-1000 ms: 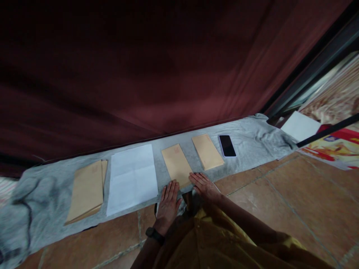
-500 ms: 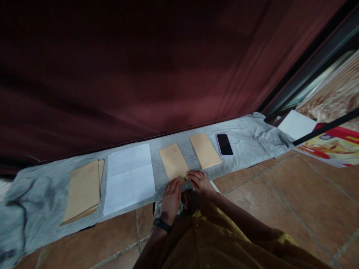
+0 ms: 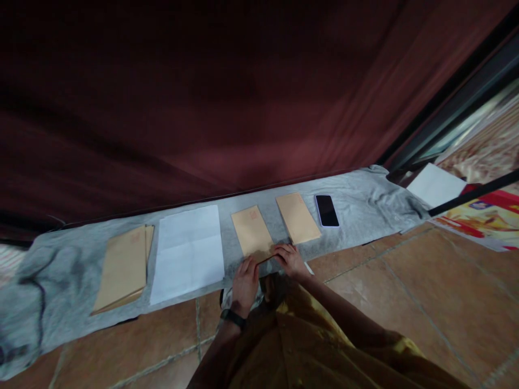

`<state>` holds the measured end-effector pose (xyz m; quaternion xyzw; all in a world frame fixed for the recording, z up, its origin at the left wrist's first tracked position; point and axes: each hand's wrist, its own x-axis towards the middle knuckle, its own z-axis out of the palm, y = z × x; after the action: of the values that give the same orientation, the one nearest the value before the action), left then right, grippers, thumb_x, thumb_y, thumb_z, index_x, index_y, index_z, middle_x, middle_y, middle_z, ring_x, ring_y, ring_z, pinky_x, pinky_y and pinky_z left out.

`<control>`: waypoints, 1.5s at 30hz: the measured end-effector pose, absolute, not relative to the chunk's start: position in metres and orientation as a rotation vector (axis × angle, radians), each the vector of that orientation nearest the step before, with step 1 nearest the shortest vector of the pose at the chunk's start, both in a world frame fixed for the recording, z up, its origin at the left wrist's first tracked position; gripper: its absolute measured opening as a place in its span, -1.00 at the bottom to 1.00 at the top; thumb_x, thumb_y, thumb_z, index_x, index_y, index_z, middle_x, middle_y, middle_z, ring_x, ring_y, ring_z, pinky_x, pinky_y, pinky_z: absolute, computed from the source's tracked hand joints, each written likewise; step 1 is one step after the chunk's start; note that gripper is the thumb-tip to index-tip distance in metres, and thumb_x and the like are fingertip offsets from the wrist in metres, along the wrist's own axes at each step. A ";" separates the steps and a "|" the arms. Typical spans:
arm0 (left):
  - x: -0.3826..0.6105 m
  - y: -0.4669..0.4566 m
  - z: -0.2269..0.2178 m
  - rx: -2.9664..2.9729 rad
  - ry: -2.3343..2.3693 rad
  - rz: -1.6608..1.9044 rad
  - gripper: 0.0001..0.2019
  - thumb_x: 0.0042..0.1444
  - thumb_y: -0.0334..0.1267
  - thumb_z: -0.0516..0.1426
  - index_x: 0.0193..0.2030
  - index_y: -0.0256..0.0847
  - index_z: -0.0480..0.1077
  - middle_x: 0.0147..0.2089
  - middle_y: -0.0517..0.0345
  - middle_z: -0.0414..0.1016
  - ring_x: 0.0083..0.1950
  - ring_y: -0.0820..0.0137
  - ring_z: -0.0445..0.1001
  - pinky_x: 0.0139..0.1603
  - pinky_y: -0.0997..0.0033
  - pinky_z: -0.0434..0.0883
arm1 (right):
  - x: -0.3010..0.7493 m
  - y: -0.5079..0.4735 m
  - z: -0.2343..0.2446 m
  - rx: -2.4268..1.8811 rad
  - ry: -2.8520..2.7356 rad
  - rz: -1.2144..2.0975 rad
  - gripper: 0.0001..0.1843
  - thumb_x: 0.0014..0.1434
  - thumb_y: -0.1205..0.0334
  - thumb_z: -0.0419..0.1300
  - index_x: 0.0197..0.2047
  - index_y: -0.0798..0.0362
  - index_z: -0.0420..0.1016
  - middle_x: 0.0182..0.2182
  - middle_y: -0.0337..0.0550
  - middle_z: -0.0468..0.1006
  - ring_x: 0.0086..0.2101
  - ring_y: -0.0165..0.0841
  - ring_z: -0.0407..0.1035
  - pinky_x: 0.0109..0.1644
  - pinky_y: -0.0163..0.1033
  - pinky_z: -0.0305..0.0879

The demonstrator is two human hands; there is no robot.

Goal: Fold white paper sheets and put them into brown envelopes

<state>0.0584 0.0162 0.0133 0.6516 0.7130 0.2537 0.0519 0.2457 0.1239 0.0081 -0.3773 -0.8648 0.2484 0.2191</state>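
A brown paper envelope (image 3: 252,229) with a small red printed mark lies on the grey cloth in front of me. My left hand (image 3: 245,278) grips the left corner of its near end, fingers curled over the edge. At the right corner of the same end, my right hand (image 3: 290,260) pinches the paper. Between the hands the near edge is slightly raised, showing a dark line. To the right rests a small stack of envelopes (image 3: 298,219). On the left are a stack of white paper sheets (image 3: 187,254) and a pile of larger-looking envelopes (image 3: 124,265).
A phone (image 3: 326,210) with a dark screen lies right of the envelopes. The grey cloth (image 3: 360,200) covers a long narrow surface along a dark red curtain (image 3: 227,119). A colourful printed box (image 3: 486,216) and a white sheet (image 3: 436,185) are at the far right, above the tiled floor (image 3: 405,302).
My hands have shifted slightly on the envelope's near end, and its edge now shows straight and lifted between them. The view has tilted a little; other things stay in place.
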 end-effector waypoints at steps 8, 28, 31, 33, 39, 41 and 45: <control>0.058 0.019 0.011 1.855 2.188 0.916 -0.76 0.33 -0.29 -0.01 -0.01 -0.16 0.46 0.03 -0.01 0.54 0.09 0.23 0.49 0.16 0.04 0.49 | 0.241 0.128 0.004 -1.078 -2.323 0.704 -0.89 0.32 0.31 0.19 -0.14 -0.01 0.55 -0.06 -0.10 0.56 0.00 -0.23 0.41 0.11 -0.10 0.23; 0.061 0.027 0.022 1.820 2.365 0.813 -0.81 0.25 -0.34 0.06 -0.05 -0.20 0.44 -0.02 -0.04 0.55 -0.02 0.16 0.49 0.01 0.08 0.50 | 0.233 0.124 0.011 -1.186 -2.312 0.615 -0.90 0.26 0.37 0.22 -0.19 -0.02 0.49 -0.13 -0.14 0.53 -0.03 -0.23 0.40 0.04 -0.13 0.22; 0.064 0.025 0.023 1.947 2.394 0.677 -0.73 0.26 -0.38 0.03 0.04 -0.18 0.45 0.11 -0.07 0.54 0.05 0.11 0.50 0.03 0.03 0.49 | 0.232 0.124 0.010 -1.210 -2.323 0.597 -0.90 0.24 0.37 0.23 -0.19 -0.01 0.49 -0.13 -0.13 0.53 -0.04 -0.22 0.40 0.03 -0.14 0.22; 0.068 0.023 0.022 2.098 2.328 0.579 -0.64 0.23 -0.45 0.01 0.11 -0.17 0.44 0.22 -0.09 0.48 0.19 0.08 0.45 0.15 -0.01 0.45 | 0.231 0.125 0.010 -1.222 -2.331 0.583 -0.89 0.23 0.38 0.23 -0.19 -0.01 0.49 -0.14 -0.13 0.53 -0.05 -0.22 0.40 0.02 -0.14 0.23; 0.090 0.011 0.005 2.375 2.029 0.450 -0.45 0.27 -0.42 -0.05 0.41 -0.26 0.17 0.42 -0.06 0.29 0.45 0.19 0.21 0.43 0.05 0.25 | 0.231 0.125 0.006 -1.200 -2.259 0.613 -0.89 0.23 0.38 0.20 -0.20 -0.03 0.48 -0.15 -0.15 0.54 -0.07 -0.23 0.41 0.03 -0.12 0.23; 0.095 0.008 0.000 2.360 2.030 0.448 -0.43 0.32 -0.30 -0.06 0.47 -0.28 0.06 0.45 -0.09 0.23 0.47 0.19 0.18 0.44 0.04 0.24 | 0.231 0.125 0.005 -1.192 -2.249 0.611 -0.91 0.25 0.35 0.20 -0.21 -0.03 0.48 -0.17 -0.14 0.55 -0.07 -0.23 0.41 0.03 -0.12 0.24; 0.099 0.004 -0.005 2.342 2.045 0.424 -0.34 0.29 -0.27 -0.03 0.51 -0.31 -0.08 0.49 -0.15 0.14 0.50 0.17 0.11 0.46 0.03 0.20 | 0.231 0.124 0.003 -1.195 -2.266 0.583 -0.93 0.28 0.31 0.19 -0.20 -0.03 0.49 -0.15 -0.11 0.54 -0.05 -0.22 0.41 0.06 -0.11 0.24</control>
<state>0.0994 0.0039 -0.0046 0.7464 0.6517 0.1350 0.0019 0.2313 0.1235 0.0034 -0.4400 -0.8341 0.2147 0.2542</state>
